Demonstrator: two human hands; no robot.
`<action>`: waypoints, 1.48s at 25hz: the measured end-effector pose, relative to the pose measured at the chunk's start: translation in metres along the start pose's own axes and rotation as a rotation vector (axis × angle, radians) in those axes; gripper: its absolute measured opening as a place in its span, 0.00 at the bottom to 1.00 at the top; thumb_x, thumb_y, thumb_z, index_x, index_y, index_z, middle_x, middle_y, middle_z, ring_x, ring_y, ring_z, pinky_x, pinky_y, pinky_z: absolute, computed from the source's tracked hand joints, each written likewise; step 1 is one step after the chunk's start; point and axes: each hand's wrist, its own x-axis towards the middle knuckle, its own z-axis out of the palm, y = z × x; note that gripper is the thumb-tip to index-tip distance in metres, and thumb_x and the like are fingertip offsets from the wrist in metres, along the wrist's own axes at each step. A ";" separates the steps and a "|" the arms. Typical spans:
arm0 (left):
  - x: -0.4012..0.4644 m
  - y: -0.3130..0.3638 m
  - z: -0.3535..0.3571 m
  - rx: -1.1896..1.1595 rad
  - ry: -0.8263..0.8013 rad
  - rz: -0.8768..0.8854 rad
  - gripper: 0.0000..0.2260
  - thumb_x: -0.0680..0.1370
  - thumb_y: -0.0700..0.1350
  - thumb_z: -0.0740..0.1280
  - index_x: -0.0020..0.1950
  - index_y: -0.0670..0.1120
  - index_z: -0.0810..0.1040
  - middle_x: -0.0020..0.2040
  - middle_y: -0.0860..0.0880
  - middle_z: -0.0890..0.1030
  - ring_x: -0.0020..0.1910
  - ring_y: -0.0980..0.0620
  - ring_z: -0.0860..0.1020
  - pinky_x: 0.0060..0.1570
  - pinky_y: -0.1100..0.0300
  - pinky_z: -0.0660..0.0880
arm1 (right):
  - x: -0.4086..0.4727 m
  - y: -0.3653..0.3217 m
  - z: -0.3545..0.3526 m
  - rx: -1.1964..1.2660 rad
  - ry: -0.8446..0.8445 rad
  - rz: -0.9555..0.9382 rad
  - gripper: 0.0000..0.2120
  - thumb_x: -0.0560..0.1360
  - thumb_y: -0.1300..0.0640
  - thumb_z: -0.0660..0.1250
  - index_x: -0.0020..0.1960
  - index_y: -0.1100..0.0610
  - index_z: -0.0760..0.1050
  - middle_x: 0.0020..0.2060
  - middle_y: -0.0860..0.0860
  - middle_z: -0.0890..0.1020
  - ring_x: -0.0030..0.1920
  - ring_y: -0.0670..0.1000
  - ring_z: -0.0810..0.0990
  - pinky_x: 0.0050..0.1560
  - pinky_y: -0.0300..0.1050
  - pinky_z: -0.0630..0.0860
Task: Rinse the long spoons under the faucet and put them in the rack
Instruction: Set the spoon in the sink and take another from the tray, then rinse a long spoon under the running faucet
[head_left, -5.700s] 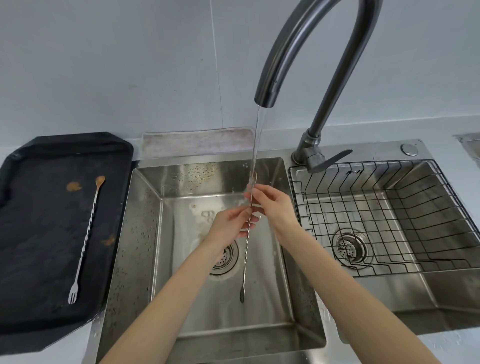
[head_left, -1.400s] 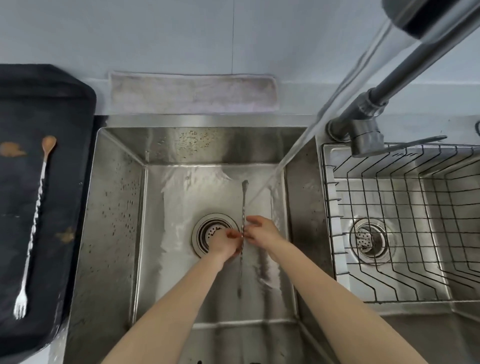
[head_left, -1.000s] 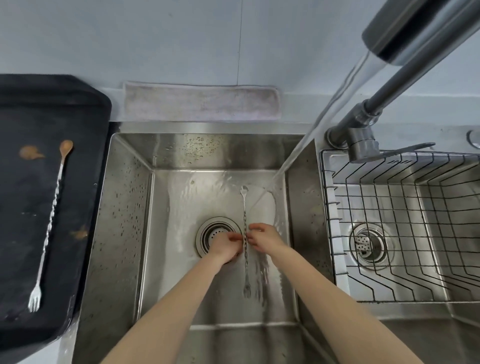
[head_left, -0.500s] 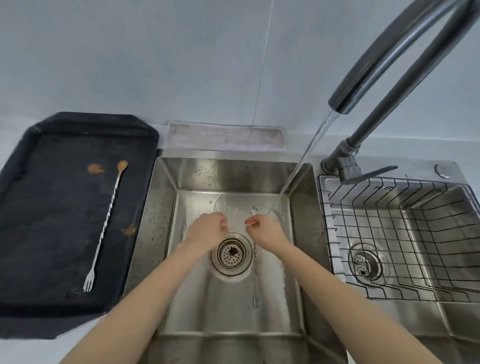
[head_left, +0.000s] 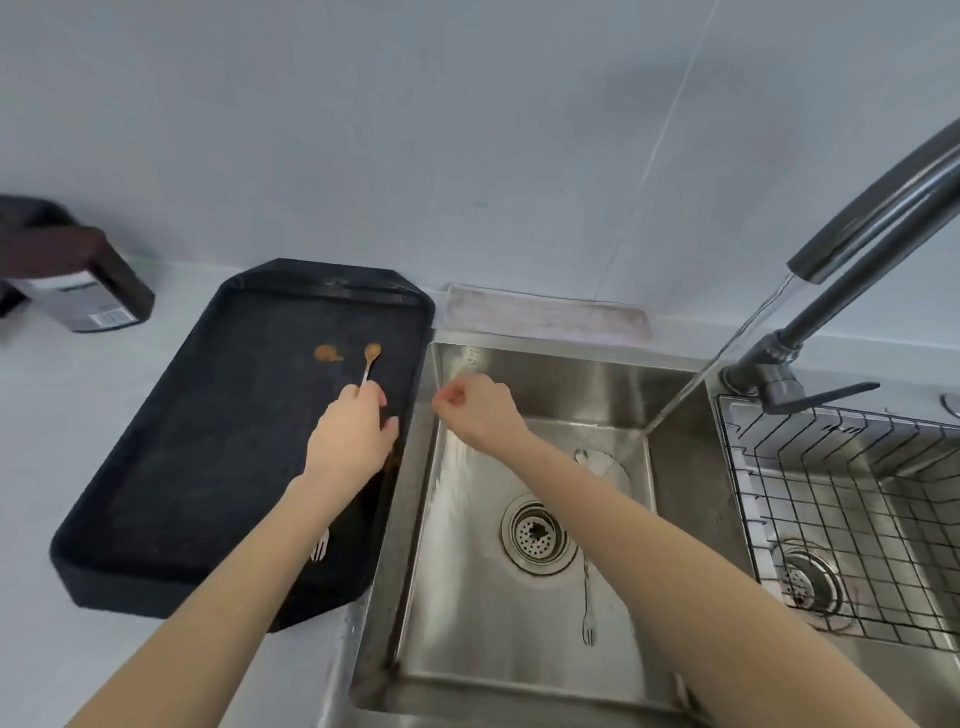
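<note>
Our left hand pinches the soiled spoon on the black tray; our right hand hovers curled and empty above the sink; a second spoon lies inside.

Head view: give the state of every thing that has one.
Faucet: running into the left basin.
Sink spoon: lying on the basin floor, bowl end by the splash.
Tray: brown smears.
Tray spoon: lies in it, bowl brown-smeared.
Left hand: grips that spoon's handle.
Right hand: curled, holds nothing.
Rack: no spoon seen in it.
</note>
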 end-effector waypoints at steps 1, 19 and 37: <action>0.000 -0.010 -0.003 0.015 -0.003 -0.025 0.12 0.76 0.44 0.62 0.57 0.40 0.70 0.56 0.40 0.74 0.51 0.41 0.75 0.48 0.51 0.72 | 0.001 -0.009 0.009 -0.009 -0.009 -0.003 0.12 0.75 0.58 0.59 0.51 0.62 0.79 0.50 0.59 0.83 0.54 0.57 0.78 0.51 0.44 0.72; 0.009 -0.078 0.014 0.042 -0.227 -0.226 0.13 0.73 0.50 0.64 0.48 0.41 0.78 0.46 0.42 0.80 0.48 0.40 0.79 0.39 0.57 0.70 | 0.039 -0.050 0.107 -0.302 -0.084 0.149 0.15 0.74 0.55 0.63 0.57 0.64 0.71 0.58 0.61 0.76 0.59 0.62 0.74 0.52 0.51 0.74; -0.009 -0.019 -0.015 -0.201 0.011 0.050 0.08 0.75 0.45 0.64 0.51 0.42 0.75 0.43 0.46 0.80 0.41 0.49 0.77 0.42 0.58 0.72 | 0.014 -0.034 0.047 0.172 0.131 0.060 0.04 0.72 0.57 0.64 0.40 0.57 0.72 0.40 0.56 0.81 0.47 0.54 0.79 0.46 0.42 0.71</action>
